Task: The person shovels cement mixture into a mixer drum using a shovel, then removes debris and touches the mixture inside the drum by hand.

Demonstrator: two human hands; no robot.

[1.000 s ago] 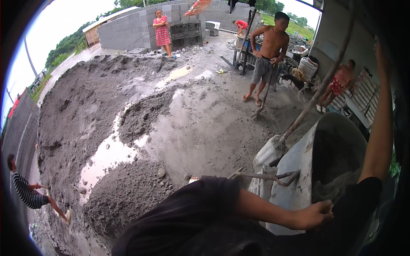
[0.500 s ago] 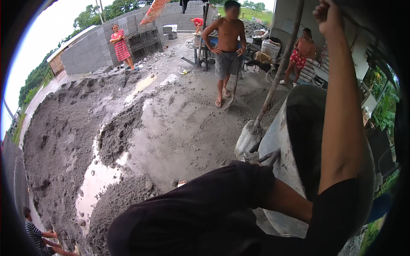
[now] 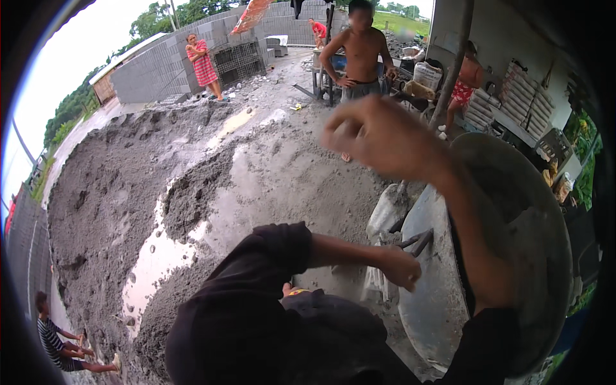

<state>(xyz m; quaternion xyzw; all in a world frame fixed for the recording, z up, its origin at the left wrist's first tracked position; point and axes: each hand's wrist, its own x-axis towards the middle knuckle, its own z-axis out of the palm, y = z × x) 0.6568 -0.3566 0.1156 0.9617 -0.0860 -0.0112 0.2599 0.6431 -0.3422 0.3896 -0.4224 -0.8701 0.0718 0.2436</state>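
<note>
In the middle right, my raised right hand (image 3: 388, 141) is held in the air, a little blurred, fingers loosely curled with a gap at the thumb. Nothing shows in it. Below, my left hand (image 3: 401, 266) is closed beside a large grey metal drum (image 3: 427, 289), just under the dark metal prongs (image 3: 417, 242) that stick out from its side. I see nothing in those fingers; the palm is hidden. My right forearm crosses the drum's dark opening. A mortar-coated shovel blade (image 3: 388, 208) rests beside the drum, and my right hand covers part of its shaft.
Wet grey mortar (image 3: 295, 186) spreads ahead, with a heaped rim (image 3: 109, 186) and pale puddles (image 3: 157, 269) at left. A shirtless person (image 3: 366, 54) stands beyond my hand; others stand farther off. Another person (image 3: 58, 340) is at lower left. Stacked bags (image 3: 526, 99) line the right wall.
My right hand has come down and leftward from high up. My left hand, formerly hidden behind dark clothing, now shows beside the drum. The view has shifted a little.
</note>
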